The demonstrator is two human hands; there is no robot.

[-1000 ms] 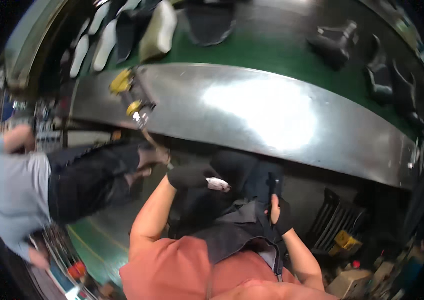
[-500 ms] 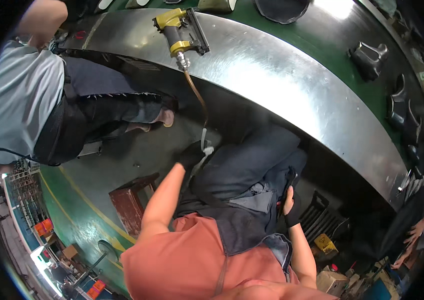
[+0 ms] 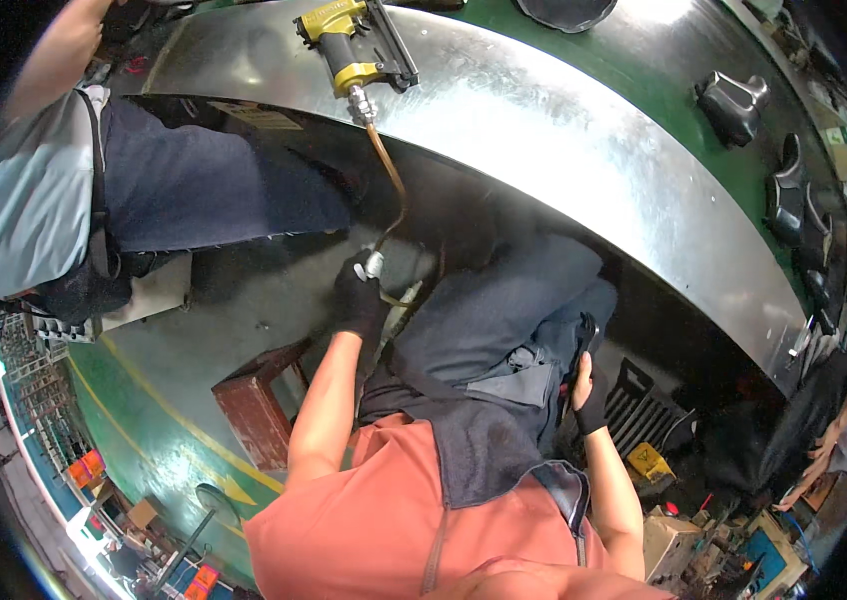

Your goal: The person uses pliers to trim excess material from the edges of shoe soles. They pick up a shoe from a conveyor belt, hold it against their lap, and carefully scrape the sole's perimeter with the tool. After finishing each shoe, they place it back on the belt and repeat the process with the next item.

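A yellow and black pneumatic stapler lies on the metal bench edge. From its metal fitting a brown air hose hangs down to a silver coupling at my left hand. That hand, in a dark fingerless glove, is closed around the hose at the coupling. My right hand, gloved alike, rests beside my right thigh. Its bare fingers lie along a dark, slim object whose kind I cannot make out. A grey cloth lies on my lap, over dark trousers.
Behind the metal edge runs a green belt with black moulded pieces. Another person sits at the left. A brown wooden stool stands on the floor by my left arm. A dark slatted crate is at my right.
My left hand has moved up and a little left, bringing the hose coupling with it. The other person has shifted, with a leg swung closer to the bench. My right hand is nearly still.
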